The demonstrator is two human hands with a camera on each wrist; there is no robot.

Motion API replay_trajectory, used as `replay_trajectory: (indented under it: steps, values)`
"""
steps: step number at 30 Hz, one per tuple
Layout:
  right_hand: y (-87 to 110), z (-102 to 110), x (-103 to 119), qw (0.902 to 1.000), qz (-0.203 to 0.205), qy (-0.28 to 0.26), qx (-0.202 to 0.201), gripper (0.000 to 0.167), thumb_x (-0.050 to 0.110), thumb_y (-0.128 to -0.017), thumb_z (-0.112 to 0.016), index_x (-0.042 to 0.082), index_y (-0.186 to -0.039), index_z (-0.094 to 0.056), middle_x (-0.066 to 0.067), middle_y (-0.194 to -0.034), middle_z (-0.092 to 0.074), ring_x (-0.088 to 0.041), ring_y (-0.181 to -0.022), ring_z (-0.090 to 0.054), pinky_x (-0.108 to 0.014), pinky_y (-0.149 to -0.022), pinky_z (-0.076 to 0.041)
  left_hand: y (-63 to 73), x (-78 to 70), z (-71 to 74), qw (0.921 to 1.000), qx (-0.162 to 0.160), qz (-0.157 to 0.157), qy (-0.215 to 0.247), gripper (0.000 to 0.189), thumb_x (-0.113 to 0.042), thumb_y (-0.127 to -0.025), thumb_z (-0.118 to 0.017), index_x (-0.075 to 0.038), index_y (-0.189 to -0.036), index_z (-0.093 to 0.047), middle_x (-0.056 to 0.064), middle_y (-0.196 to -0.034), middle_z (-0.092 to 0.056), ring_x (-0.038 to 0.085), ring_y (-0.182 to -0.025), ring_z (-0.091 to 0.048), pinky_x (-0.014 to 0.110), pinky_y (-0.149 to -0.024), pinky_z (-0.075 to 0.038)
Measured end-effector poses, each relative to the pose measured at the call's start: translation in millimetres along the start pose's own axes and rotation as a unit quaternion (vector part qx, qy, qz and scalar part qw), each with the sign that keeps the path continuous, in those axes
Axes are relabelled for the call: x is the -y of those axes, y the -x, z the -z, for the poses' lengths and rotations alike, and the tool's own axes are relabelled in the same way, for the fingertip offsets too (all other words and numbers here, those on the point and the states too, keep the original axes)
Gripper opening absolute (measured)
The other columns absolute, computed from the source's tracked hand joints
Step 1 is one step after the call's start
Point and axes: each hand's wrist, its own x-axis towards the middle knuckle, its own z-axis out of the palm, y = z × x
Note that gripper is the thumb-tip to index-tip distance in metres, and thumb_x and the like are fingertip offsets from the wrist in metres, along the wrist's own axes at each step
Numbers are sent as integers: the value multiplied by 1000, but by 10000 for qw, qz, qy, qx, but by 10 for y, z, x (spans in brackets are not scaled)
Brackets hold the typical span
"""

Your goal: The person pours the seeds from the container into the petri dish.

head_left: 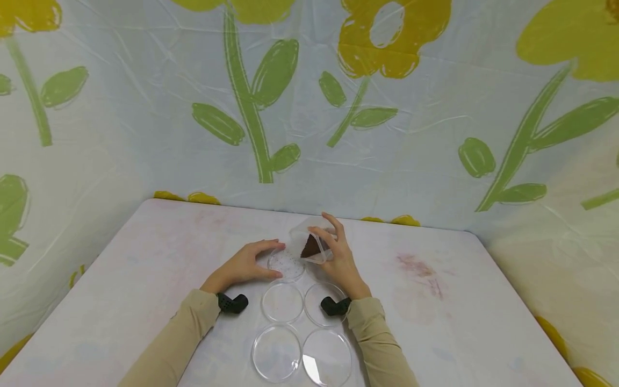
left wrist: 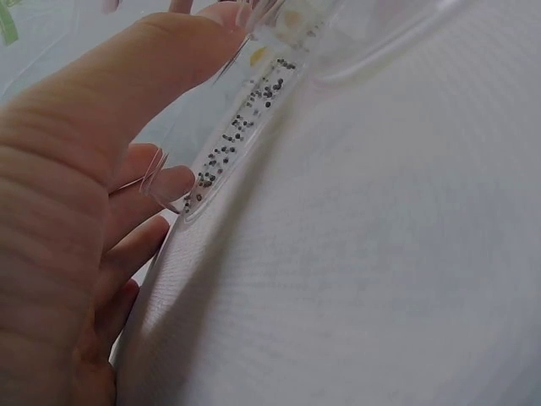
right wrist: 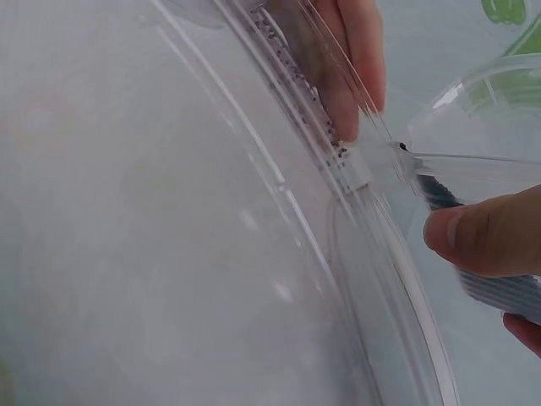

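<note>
My left hand (head_left: 245, 263) holds a clear petri dish (head_left: 288, 264) by its left side, thumb at the near edge and fingers at the far edge. Small dark granules (left wrist: 221, 152) lie scattered over the bottom of this dish. Over its right side, my right hand (head_left: 342, 263) grips a clear plastic tub (head_left: 301, 230), tipped toward the dish. Dark brown grains (head_left: 310, 246) have slid to the low side of the tub. In the right wrist view the thumb (right wrist: 486, 237) presses on the tub wall, and a dark speck sits at its lip.
Several more clear petri dishes stand nearer on the white table (head_left: 435, 322): a left one (head_left: 282, 302) and a right one (head_left: 316, 298) in the middle, a near left one (head_left: 276, 353) and a near right one (head_left: 329, 349). Behind hangs a flower-print cloth (head_left: 309, 161).
</note>
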Motion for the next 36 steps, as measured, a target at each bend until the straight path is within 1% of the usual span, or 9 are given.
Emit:
replay_trajectory:
  steps: [2, 6, 9, 13, 15, 21, 27, 31, 36]
  values:
    - [14, 1, -10, 10000, -69, 8, 22, 93, -20, -64, -80, 27, -140, -52, -11, -159, -24, -33, -121, -49, -32, -59, -51, 2, -15, 3, 10000, 22, 14, 61, 71, -39, -76, -86, -17, -138, -60, 7, -149, -48, 28, -142, -36, 51, -116, -27]
    - [31, 5, -23, 9997, -219, -15, 88, 95, -25, -64, -72, 28, -140, -52, -8, -160, -22, -30, -122, -48, -31, -59, -49, -1, -38, 11, 9998, 56, 36, 163, 71, -35, -76, -87, -15, -138, -59, 7, -150, -48, 28, -143, -35, 50, -117, -26]
    - [38, 2, -24, 9996, -276, -50, 104, 97, -27, -63, -69, 29, -140, -52, -6, -161, -21, -29, -123, -47, -33, -63, -51, -3, -38, 15, 9999, 60, 40, 155, 72, -35, -75, -87, -15, -138, -59, 7, -149, -48, 27, -143, -35, 49, -117, -26]
    - [42, -4, -31, 9998, -186, -54, 78, 97, -27, -63, -69, 28, -140, -52, -7, -161, -21, -30, -124, -48, -42, -75, -53, 1, -40, 15, 9998, 45, 18, 178, 72, -34, -75, -87, -14, -138, -59, 8, -149, -48, 28, -143, -35, 50, -117, -26]
    - [39, -5, -31, 9999, -99, -42, 53, 97, -28, -63, -69, 28, -140, -52, -9, -161, -21, -31, -123, -49, -45, -77, -53, 2, -44, 15, 9999, 49, 26, 162, 72, -34, -75, -87, -14, -138, -59, 8, -150, -48, 28, -143, -35, 50, -117, -26]
    - [36, -9, -31, 10000, 32, 26, 40, 98, -29, -62, -66, 27, -140, -51, -10, -160, -21, -31, -121, -51, -46, -81, -53, 0, -69, 17, 9999, 38, 27, 117, 72, -34, -75, -87, -13, -138, -59, 7, -148, -49, 27, -143, -36, 49, -117, -26]
    - [32, -17, -35, 9999, 121, 111, 28, 97, -28, -62, -70, 28, -139, -52, -11, -160, -22, -32, -121, -52, -47, -85, -54, -1, -66, 16, 9999, 22, -11, 135, 72, -34, -75, -87, -11, -138, -59, 7, -147, -51, 28, -142, -37, 50, -116, -27]
    - [19, -20, -21, 9997, 200, 142, -2, 94, -28, -62, -71, 26, -137, -53, -13, -159, -23, -35, -119, -53, -49, -89, -53, -2, -47, 15, 9999, 13, 3, 133, 72, -35, -75, -87, -13, -138, -59, 5, -146, -51, 27, -142, -37, 49, -117, -27]
    - [5, -22, -1, 9996, 232, 133, -6, 94, -29, -61, -70, 25, -136, -54, -14, -158, -24, -36, -117, -53, -49, -88, -54, 0, -35, 15, 9998, 16, 69, 160, 73, -38, -74, -87, -15, -138, -60, 4, -147, -51, 27, -143, -36, 50, -117, -26]
